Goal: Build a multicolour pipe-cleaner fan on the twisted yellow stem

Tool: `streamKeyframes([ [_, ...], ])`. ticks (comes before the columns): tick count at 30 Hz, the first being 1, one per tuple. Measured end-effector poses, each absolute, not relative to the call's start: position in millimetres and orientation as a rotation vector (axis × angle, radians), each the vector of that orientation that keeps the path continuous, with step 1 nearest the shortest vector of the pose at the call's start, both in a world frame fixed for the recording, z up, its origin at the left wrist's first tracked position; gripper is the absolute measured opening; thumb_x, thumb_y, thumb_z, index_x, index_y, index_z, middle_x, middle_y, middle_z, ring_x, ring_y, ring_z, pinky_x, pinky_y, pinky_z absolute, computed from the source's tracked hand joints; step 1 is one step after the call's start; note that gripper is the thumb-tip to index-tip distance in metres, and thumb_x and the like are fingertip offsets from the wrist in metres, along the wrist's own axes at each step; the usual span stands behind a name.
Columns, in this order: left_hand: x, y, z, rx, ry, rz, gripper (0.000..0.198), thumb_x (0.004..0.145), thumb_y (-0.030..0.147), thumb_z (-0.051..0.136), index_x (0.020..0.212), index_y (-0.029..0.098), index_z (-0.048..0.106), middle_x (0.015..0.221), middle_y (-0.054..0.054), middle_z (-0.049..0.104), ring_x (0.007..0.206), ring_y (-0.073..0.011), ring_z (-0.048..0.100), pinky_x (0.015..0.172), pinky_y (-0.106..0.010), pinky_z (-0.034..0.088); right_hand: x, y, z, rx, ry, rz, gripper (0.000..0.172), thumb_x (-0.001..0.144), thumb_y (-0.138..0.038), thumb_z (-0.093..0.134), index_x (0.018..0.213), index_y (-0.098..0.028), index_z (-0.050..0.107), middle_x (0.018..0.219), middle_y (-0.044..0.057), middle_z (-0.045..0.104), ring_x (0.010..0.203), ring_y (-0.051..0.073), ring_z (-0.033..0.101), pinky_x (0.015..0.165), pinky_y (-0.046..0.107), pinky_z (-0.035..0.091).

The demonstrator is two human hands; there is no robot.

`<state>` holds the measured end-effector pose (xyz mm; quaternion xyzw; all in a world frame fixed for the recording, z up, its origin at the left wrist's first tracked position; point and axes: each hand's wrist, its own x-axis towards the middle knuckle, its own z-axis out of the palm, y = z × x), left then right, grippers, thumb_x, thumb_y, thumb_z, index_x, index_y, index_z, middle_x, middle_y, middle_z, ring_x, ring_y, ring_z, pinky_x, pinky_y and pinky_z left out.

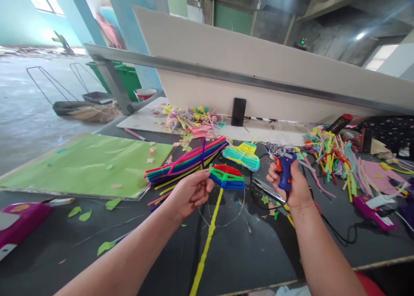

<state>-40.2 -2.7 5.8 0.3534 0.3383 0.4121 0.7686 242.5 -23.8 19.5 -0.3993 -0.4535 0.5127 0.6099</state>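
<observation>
My left hand [194, 188] pinches the left end of a small fan-shaped piece made of red, green and blue pipe cleaners [228, 176]. A long yellow stem [207, 248] runs down from it toward the table's front edge. My right hand [294, 184] is wrapped round a blue hot glue gun [286, 171], held to the right of the craft piece and apart from it. Below the piece, a thin clear loop shows against the dark table. Scissors [268, 190] lie beside my right hand. Behind the piece sits a yellow and turquoise pipe cleaner bundle [242, 155].
Colourful pipe cleaners [187, 158] lie left of centre, near a green sheet [87, 162]. A black phone [238, 111] leans on the white board. Tangled pipe cleaner scraps [333, 153], a magenta power strip [373, 212] and cables occupy the right. A magenta device [19, 222] sits left.
</observation>
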Motion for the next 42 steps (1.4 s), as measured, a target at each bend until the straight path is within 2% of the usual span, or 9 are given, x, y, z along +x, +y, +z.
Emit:
streamKeyframes([
  [5, -40, -2, 6, 0.77, 0.737, 0.904, 0.026, 0.084, 0.028, 0.049, 0.063, 0.013, 0.049, 0.046, 0.003, 0.051, 0.025, 0.0003, 0.018, 0.025, -0.014, 0.019, 240, -26, 18, -0.948, -1.059, 1.193, 0.052, 0.081, -0.069, 0.032, 0.074, -0.022, 0.053, 0.072, 0.005, 0.053, 0.065, 0.018, 0.052, 0.059, 0.032, 0.046],
  [10, -43, -1, 3, 0.809, 0.713, 0.874, 0.034, 0.084, 0.032, 0.049, 0.058, 0.012, 0.051, 0.04, 0.004, 0.043, 0.026, 0.0001, 0.016, 0.026, -0.014, 0.02, 240, -26, 15, -0.956, -1.091, 1.197, 0.052, 0.08, -0.07, 0.034, 0.071, -0.022, 0.05, 0.066, 0.003, 0.052, 0.062, 0.017, 0.052, 0.053, 0.029, 0.045],
  [20, -43, -2, 6, 0.769, 0.696, 0.914, 0.023, 0.084, 0.028, 0.049, 0.066, 0.013, 0.049, 0.052, 0.002, 0.054, 0.026, 0.0005, 0.02, 0.025, -0.014, 0.02, 237, -31, 16, -1.042, -1.132, 1.21, 0.053, 0.075, -0.073, 0.041, 0.066, -0.022, 0.051, 0.057, 0.004, 0.053, 0.05, 0.016, 0.051, 0.039, 0.027, 0.037],
  [25, -43, -2, 6, 0.78, 0.691, 0.931, 0.021, 0.083, 0.026, 0.049, 0.067, 0.014, 0.047, 0.055, 0.001, 0.055, 0.027, 0.0006, 0.021, 0.026, -0.013, 0.021, 235, -34, 17, -1.115, -1.169, 1.158, 0.056, 0.075, -0.073, 0.041, 0.071, -0.02, 0.057, 0.056, 0.003, 0.052, 0.043, 0.013, 0.044, 0.034, 0.025, 0.03],
  [30, -42, -3, 6, 0.801, 0.715, 0.913, 0.015, 0.083, 0.025, 0.049, 0.073, 0.014, 0.048, 0.056, 0.001, 0.055, 0.028, 0.0005, 0.02, 0.026, -0.013, 0.02, 227, -38, 17, -1.09, -1.211, 0.996, 0.045, 0.085, -0.06, 0.04, 0.077, -0.02, 0.059, 0.069, 0.004, 0.06, 0.056, 0.015, 0.054, 0.045, 0.026, 0.039],
  [35, -38, -7, 4, 0.83, 0.741, 0.829, 0.011, 0.083, 0.025, 0.048, 0.08, 0.014, 0.049, 0.056, 0.002, 0.054, 0.03, -0.0002, 0.018, 0.027, -0.013, 0.021, 221, -36, 12, -1.004, -1.274, 0.957, 0.032, 0.087, -0.05, 0.046, 0.091, -0.021, 0.057, 0.084, 0.004, 0.063, 0.066, 0.015, 0.058, 0.054, 0.027, 0.045],
  [38, -36, -7, 0, 0.832, 0.765, 0.796, 0.011, 0.083, 0.025, 0.049, 0.087, 0.015, 0.049, 0.057, 0.002, 0.053, 0.031, -0.0009, 0.02, 0.029, -0.013, 0.022, 221, -36, 10, -0.954, -1.333, 0.996, 0.03, 0.087, -0.048, 0.048, 0.096, -0.021, 0.057, 0.084, 0.004, 0.062, 0.064, 0.015, 0.058, 0.052, 0.027, 0.046],
  [42, -34, -2, -6, 0.83, 0.81, 0.779, 0.014, 0.083, 0.025, 0.049, 0.092, 0.014, 0.049, 0.058, 0.002, 0.053, 0.032, -0.0016, 0.023, 0.03, -0.015, 0.026, 223, -36, 10, -0.882, -1.32, 1.103, 0.031, 0.086, -0.049, 0.049, 0.096, -0.021, 0.058, 0.074, 0.004, 0.06, 0.055, 0.014, 0.055, 0.043, 0.026, 0.043],
])
